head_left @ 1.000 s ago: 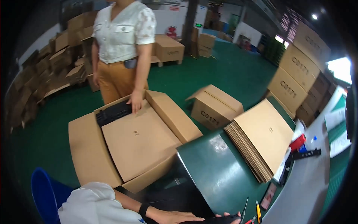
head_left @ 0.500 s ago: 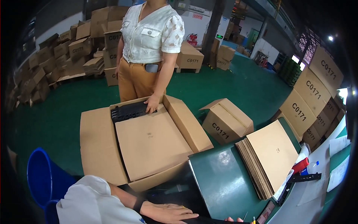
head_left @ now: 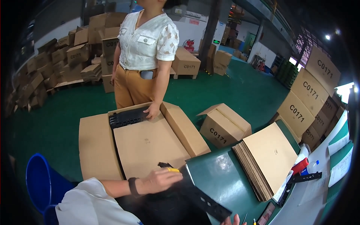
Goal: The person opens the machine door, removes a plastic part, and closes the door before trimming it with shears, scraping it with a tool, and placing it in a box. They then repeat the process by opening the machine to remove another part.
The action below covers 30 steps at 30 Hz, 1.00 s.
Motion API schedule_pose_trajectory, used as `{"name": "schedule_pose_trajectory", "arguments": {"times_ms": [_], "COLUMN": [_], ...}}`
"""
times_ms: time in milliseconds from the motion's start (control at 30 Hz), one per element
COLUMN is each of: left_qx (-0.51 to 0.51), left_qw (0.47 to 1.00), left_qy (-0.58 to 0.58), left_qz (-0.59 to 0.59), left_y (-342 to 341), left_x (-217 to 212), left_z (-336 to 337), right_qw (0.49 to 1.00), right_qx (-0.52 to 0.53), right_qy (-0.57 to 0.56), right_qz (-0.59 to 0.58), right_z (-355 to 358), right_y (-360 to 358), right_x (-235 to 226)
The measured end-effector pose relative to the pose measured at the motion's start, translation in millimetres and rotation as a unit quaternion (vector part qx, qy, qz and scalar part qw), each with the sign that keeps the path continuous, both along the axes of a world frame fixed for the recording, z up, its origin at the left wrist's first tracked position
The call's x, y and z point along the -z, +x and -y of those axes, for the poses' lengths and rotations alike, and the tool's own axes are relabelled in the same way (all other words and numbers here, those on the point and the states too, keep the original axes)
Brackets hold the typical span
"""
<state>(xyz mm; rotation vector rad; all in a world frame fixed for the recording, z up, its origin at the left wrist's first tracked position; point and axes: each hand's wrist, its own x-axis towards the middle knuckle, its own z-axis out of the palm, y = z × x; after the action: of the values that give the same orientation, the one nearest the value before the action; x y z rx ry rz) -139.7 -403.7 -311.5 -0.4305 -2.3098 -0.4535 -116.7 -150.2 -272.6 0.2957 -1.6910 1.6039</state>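
Note:
My left hand (head_left: 159, 181) is closed around the upper part of a long black plastic strip (head_left: 206, 202) with slots. A yellow band (head_left: 173, 170) shows on its fingers. The strip slants down to the right, blurred near the hand. At the lower edge, my right hand (head_left: 233, 220) shows only its fingertips, bent at the strip's lower end; the rest is out of view. Beyond my left hand stands an open carton (head_left: 185, 129). A flat cardboard sheet (head_left: 148, 144) lies in it, with black plastic parts (head_left: 129, 117) showing past its far edge.
Across the carton stands a person, one hand (head_left: 152, 110) at the black parts. A green-topped table (head_left: 213, 168) at right bears a stack of cardboard sheets (head_left: 268, 155), a phone (head_left: 267, 213) and a red object (head_left: 300, 166). Blue bins (head_left: 43, 180) stand at left; a closed-sided carton (head_left: 221, 129) stands beyond the table.
My left hand has risen from the lower edge toward the carton, lifting the black strip into view. My right fingertips have shifted slightly left. The other person's hand stays at the black parts.

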Motion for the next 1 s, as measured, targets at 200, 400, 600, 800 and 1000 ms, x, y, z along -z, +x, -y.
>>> {"name": "schedule_pose_trajectory", "arguments": {"times_ms": [200,400,600,800,1000], "left_qx": [-0.135,-0.241,-0.290,-0.308,-0.336], "left_qw": [0.990,0.960,0.932,0.924,0.901], "left_qy": [-0.003,-0.081,-0.098,-0.093,-0.074], "left_qz": [0.040,0.114,0.195,0.208,0.265], "left_y": [6,10,15,9,4], "left_x": [-9,14,27,42,49], "left_z": [66,128,157,166,178], "right_qw": [0.995,0.969,0.961,0.949,0.950], "right_qx": [0.010,0.018,0.020,0.025,0.015], "right_qy": [-0.033,-0.011,0.000,0.023,0.033], "right_qz": [0.094,0.246,0.275,0.312,0.311], "right_z": [-21,-28,-35,-38,-41], "right_y": [12,24,22,23,20], "right_x": [20,32,42,48,54]}}
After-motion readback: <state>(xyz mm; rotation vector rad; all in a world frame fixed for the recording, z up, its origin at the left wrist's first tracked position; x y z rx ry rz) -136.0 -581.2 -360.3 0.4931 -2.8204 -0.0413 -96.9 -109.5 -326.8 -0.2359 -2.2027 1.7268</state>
